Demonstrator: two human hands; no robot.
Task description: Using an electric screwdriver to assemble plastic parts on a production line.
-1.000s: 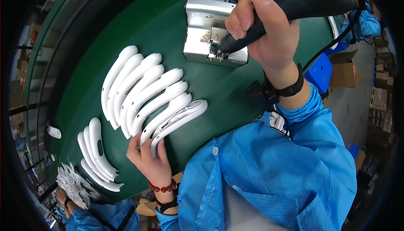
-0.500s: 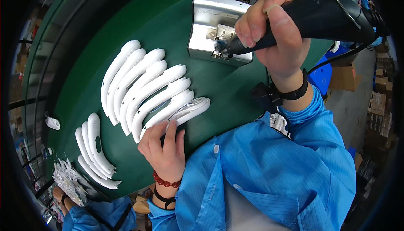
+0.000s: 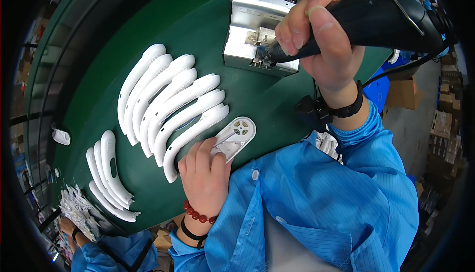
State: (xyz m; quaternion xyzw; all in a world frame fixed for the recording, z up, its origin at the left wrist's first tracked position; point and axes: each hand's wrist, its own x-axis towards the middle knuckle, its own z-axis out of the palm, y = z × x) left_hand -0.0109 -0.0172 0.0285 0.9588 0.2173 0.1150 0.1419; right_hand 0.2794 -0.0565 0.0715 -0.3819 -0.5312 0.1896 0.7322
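Observation:
My right hand (image 3: 329, 39) is closed round a black electric screwdriver (image 3: 371, 22). Its tip points into the front slot of a silver screw feeder (image 3: 242, 49). My left hand (image 3: 205, 173) grips the near end of a white curved plastic housing half (image 3: 236, 136). That piece lies with its hollow inside up, showing a round spoked end; my fingers cover its other end. To the left of it, several white curved handle shells (image 3: 173, 103) lie side by side in a row on the green table, the nearest one close to my left fingertips.
A smaller group of white shells (image 3: 110, 165) lies further left, with a small white part (image 3: 61, 136) beyond it. At the lower left a co-worker's hand (image 3: 67, 226) is by a pile of white parts (image 3: 79, 210). Blue bins (image 3: 377, 89) and a cardboard box (image 3: 402, 94) stand right.
My left hand has moved right, drawing the housing half away from the row and turning its hollow side into plain view. The screwdriver tip stays at the feeder.

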